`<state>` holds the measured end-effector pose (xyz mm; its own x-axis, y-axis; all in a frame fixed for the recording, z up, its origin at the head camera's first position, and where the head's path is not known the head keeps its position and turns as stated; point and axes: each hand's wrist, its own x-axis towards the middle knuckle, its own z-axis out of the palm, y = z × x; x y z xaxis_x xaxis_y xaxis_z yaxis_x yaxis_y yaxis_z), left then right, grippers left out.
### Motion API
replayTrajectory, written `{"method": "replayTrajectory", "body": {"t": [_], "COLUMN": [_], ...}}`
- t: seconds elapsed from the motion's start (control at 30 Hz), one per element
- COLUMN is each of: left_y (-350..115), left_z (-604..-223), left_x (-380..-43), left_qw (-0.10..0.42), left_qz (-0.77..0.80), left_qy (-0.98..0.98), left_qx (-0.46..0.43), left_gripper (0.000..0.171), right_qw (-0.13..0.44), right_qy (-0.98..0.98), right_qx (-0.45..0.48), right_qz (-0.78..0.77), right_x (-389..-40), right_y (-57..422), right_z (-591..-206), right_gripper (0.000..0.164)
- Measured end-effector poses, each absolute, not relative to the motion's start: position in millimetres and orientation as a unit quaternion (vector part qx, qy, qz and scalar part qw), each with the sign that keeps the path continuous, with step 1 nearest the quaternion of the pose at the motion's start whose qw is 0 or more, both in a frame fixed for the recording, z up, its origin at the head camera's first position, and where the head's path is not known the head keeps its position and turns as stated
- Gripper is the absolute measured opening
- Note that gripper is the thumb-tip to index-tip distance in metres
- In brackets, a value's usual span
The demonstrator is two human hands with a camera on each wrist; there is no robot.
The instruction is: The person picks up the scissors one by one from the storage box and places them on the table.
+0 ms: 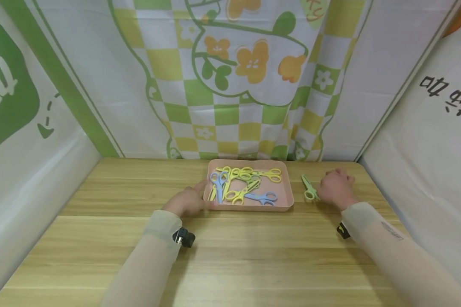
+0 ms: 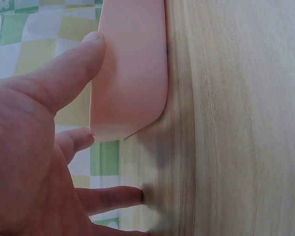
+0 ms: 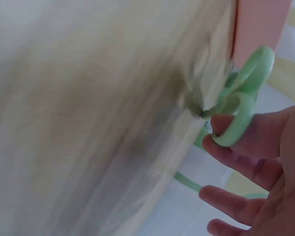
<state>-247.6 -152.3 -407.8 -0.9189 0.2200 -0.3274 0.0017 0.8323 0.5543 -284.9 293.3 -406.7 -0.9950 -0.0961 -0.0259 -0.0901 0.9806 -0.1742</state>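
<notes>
"Pinching one handle loop of green scissors (image 1: 308, 186), the right hand (image 1: 336, 187) is just right of the pink tray (image 1: 249, 208); whether the blades touch the table (image 1: 253, 251) is unclear."
"And the left hand (image 1: 190, 201)?"
"Fingers spread around the tray's near left corner, thumb against its front; its lowest finger is cropped in the wrist view."
"What's hidden?"
"Overlapped blades in the tray's heap of scissors (image 1: 241, 193)."
"Any writing?"
"'ky' on the curtain (image 1: 226, 115), top edge; slanted Chinese characters on the right wall (image 1: 451, 94); sleeve print (image 1: 392, 231), illegible."
</notes>
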Motion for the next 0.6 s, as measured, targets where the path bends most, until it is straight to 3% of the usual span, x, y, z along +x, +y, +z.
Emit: {"method": "replayTrajectory", "body": {"t": [0.6], "left_y": [-151], "left_z": [-408], "left_x": [-248], "left_qw": [0.198], "left_qz": [0.294], "left_qy": [0.933], "left_qx": [0.055], "left_gripper": [0.098], "right_qw": [0.032], "right_qy": [0.992], "right_qx": [-0.118], "right_qz": [-0.022], "right_x": [-242], "right_y": [281], "right_z": [-411], "right_gripper": [0.025]}}
